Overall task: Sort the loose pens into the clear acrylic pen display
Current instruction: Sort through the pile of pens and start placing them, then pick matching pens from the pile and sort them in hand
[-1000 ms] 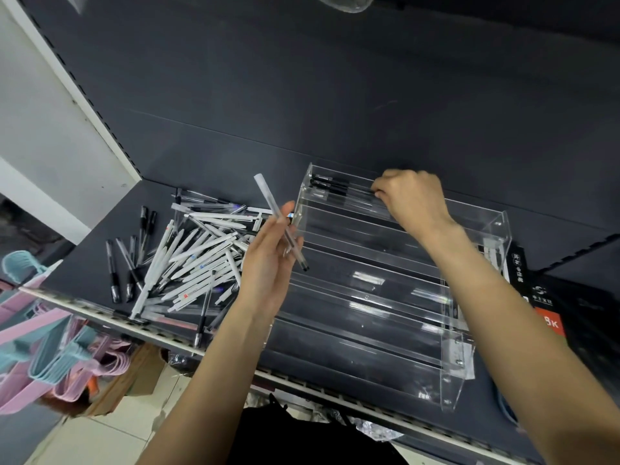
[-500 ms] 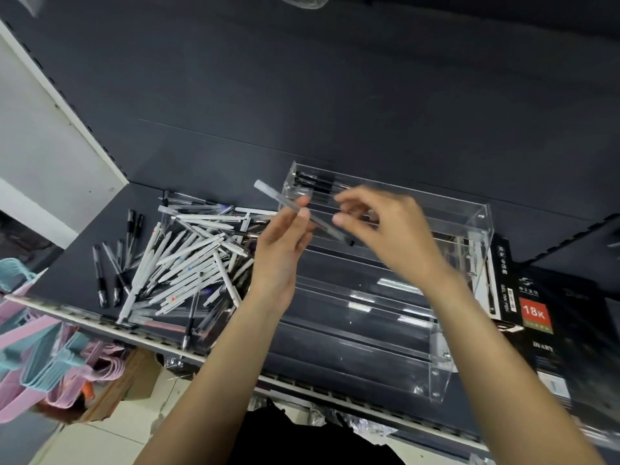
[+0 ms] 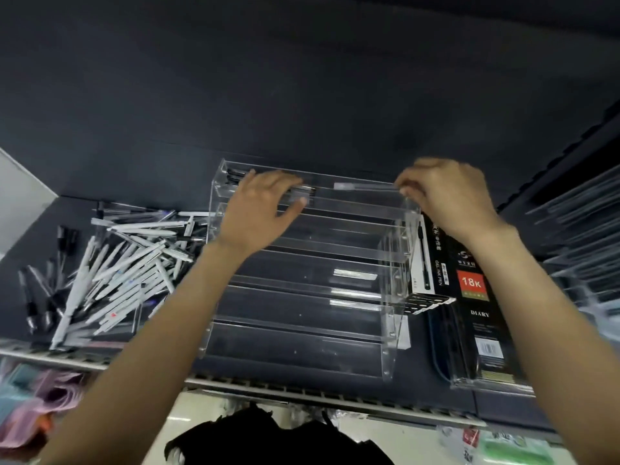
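A few pens lay in the display's (image 3: pixel 302 250) top tier: right fingers (image 3: pixel 407 189) pinched a pen (image 3: pixel 364 186) there, left fingers (image 3: pixel 288 196) spread loose, holding nothing; the pile (image 3: pixel 127 263) remained

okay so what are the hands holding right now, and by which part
The right hand pinches a clear pen by its right end, over the display's top tier. The left hand holds nothing.

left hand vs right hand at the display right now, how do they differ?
The left hand lies with fingers spread over the dark pens in the left of the top tier; the right hand pinches the end of a clear pen at the tier's right. Both are at the top tier of the acrylic display.
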The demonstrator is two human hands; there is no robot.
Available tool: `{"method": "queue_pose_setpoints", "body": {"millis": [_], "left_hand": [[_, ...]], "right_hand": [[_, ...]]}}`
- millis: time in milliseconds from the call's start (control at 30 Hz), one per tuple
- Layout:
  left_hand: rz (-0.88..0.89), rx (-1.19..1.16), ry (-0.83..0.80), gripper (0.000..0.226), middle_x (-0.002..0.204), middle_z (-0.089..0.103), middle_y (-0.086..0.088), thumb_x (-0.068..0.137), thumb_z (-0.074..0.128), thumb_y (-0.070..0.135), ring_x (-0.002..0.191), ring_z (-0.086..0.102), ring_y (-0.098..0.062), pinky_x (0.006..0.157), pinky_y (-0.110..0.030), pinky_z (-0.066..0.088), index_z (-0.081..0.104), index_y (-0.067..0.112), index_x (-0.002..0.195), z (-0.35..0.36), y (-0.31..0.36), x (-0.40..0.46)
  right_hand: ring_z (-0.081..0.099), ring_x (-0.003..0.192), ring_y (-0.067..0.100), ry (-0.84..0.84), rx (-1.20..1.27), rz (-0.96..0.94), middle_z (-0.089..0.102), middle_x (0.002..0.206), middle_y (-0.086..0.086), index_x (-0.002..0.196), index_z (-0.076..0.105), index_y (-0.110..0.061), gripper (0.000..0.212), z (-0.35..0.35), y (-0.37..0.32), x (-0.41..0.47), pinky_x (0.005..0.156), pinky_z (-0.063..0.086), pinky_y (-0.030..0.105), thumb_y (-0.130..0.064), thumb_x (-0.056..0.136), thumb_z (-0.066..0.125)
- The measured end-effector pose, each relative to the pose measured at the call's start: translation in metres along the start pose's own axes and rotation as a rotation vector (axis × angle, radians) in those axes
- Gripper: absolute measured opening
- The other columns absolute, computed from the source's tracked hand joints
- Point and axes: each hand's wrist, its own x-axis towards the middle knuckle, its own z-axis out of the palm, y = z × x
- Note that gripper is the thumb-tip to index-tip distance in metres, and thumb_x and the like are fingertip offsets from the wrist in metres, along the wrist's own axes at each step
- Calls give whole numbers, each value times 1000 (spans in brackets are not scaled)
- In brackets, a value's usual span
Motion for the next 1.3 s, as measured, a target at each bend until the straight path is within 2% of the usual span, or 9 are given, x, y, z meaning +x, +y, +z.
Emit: {"method": "queue_pose_setpoints", "body": {"millis": [200,433,633,800,900,1000,1100,1200,1300], "left_hand": [[-25,134,-147,69,140,50,6,88,18,63,133,42,-18,116,-47,19,50,25,136,-6,-21,-6],[6,133,-82,47,132,58,5,93,37,47,122,53,-20,111,-47,29,60,22,126,-6,-23,-4],[24,131,-52,38,131,59,3,94,46,37,122,53,-21,109,-49,29,61,21,125,-3,-27,-5],[70,148,-42,47,131,58,-1,93,38,41,121,53,-23,109,-53,32,57,18,129,-1,-30,-8],[160,129,141,37,121,60,-8,92,50,24,113,54,-25,106,-47,37,59,11,125,-5,-32,-19],[164,36,387,28,100,66,-7,89,54,12,95,57,-23,89,-34,40,63,10,115,-28,-27,-50],[-8,-86,568,17,78,63,0,89,49,12,74,53,-19,74,-29,36,62,13,100,-54,-33,-108],[-557,-535,665,20,69,57,12,94,45,20,63,51,-9,65,-26,41,64,23,87,-78,-63,-170],[-985,-777,398,22,83,61,-2,94,47,16,68,53,-11,76,-32,43,65,26,88,-99,-123,-225]], "right_hand": [[60,99,15,-262,106,-145,65,107,-8,109,67,-29,20,7,5,21,80,49,36,-23,91,60],[60,94,8,-438,303,-156,67,104,-8,107,69,-31,24,19,17,31,82,51,37,-15,90,62],[60,96,11,-448,269,-153,64,105,-5,106,72,-20,35,27,12,31,78,42,22,1,93,47],[59,104,21,-261,163,-104,64,113,-2,111,68,-21,32,17,0,16,85,49,38,-7,95,45],[59,97,22,56,269,-153,66,104,0,112,68,-17,27,6,-30,-2,78,50,39,-8,94,50],[59,89,18,279,465,-219,68,96,1,113,67,-12,24,4,-82,-21,78,49,33,-7,94,53],[60,92,13,273,659,-262,68,99,-2,114,66,-12,24,18,-150,-34,84,46,24,-10,94,54],[59,96,12,58,699,-306,66,104,-6,118,64,-20,27,46,-221,-41,84,47,26,-15,94,53],[53,107,10,-217,615,-327,59,117,-10,125,58,-29,32,75,-283,-38,82,47,28,-20,96,49]]}}
